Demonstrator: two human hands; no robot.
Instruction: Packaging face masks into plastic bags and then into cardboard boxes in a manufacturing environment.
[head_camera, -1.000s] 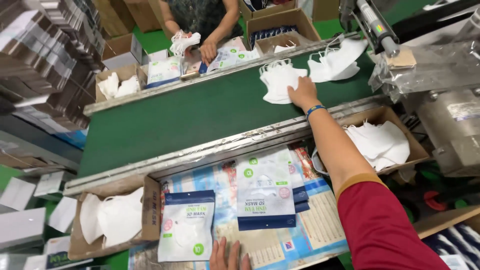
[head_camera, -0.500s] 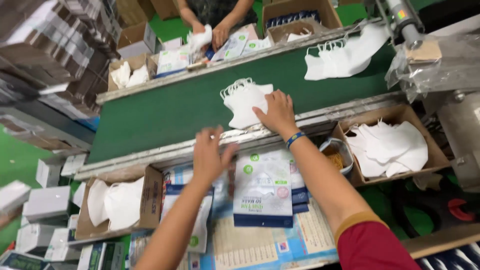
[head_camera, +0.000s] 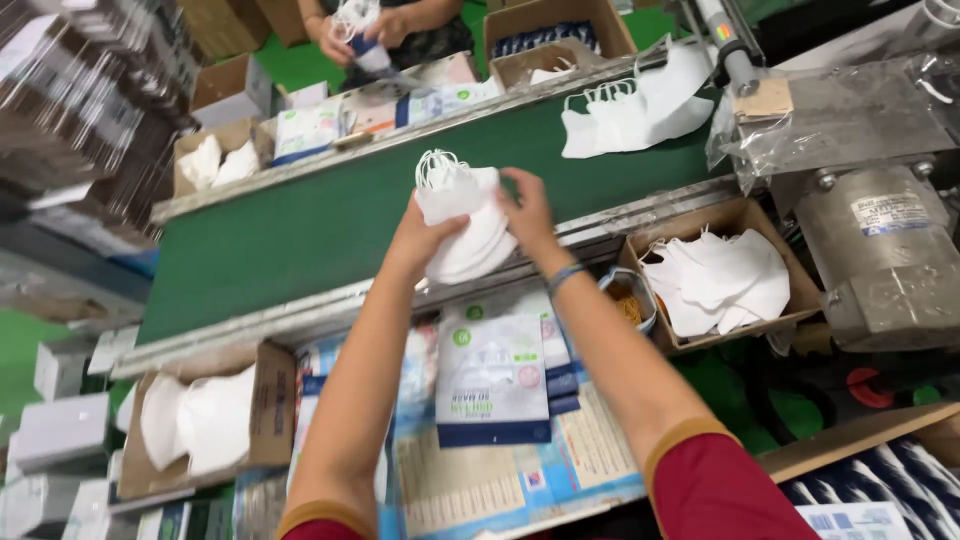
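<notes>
Both hands meet over the near edge of the green conveyor belt, gripping a small stack of white folded face masks between them. The left hand closes on the stack's left side from below, while the right hand pinches its upper right edge, fingers curled over the top. The stack is held clear of the belt, its long axis tilted from upper left to lower right, with the ear loops bunched at the upper left end. Neither hand is nearer than the other; the masks sit squarely between them, directly above the metal rail that borders the belt. Straight below, toward the person, printed blue-and-white mask pouches lie overlapped on the worktop, the nearest one lying flat on top with its length running towards the person. To the right of the pouches, a cardboard box of loose white masks stands against the rail; a second open cardboard box of masks sits at the worktop's left end. More masks lie heaped at the belt's far right end. Across the belt, a co-worker's hands handle a mask and pouch.
</notes>
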